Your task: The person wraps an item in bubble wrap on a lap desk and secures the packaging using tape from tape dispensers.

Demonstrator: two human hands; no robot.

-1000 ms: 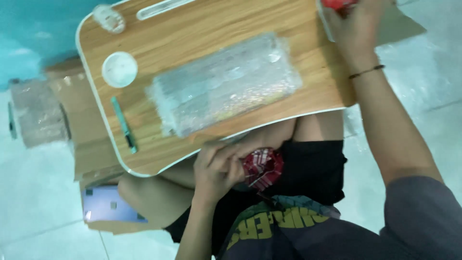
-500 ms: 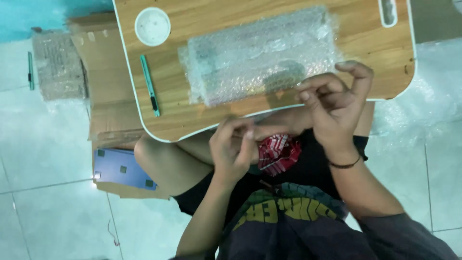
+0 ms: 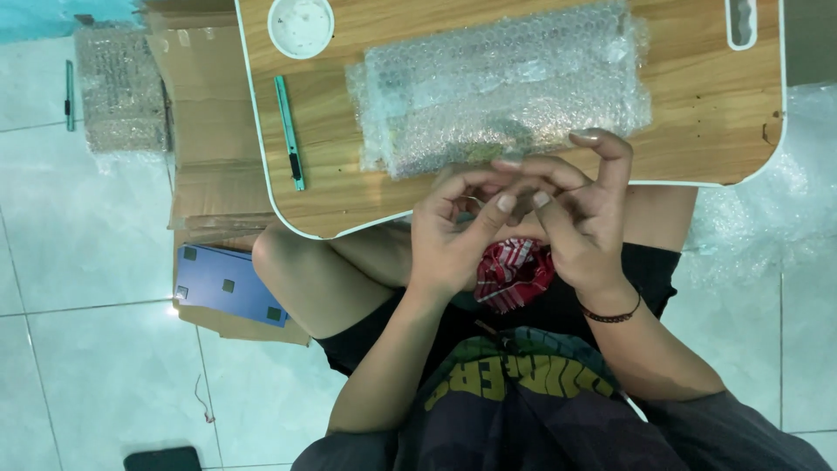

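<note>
My left hand [image 3: 449,240] and my right hand [image 3: 586,222] meet just in front of the near edge of a wooden lap table [image 3: 697,139]. Their fingertips pinch together on a small thin piece [image 3: 475,202], too small to identify. The right wrist wears a dark bracelet. A long package wrapped in bubble wrap [image 3: 506,87] lies on the table just beyond my fingers. A red checked cloth [image 3: 514,275] rests in my lap under the hands.
On the table's left part lie a green cutter [image 3: 289,131] and a white round dish [image 3: 301,26]. Flat cardboard [image 3: 209,113], a blue board [image 3: 231,283] and a bubble-wrapped bundle [image 3: 118,87] sit on the tiled floor at left. Loose bubble wrap [image 3: 767,209] lies at right.
My right hand came back from the table's far right corner and joined the left hand before my chest. The view shifted, so the table now sits higher and more to the right.
</note>
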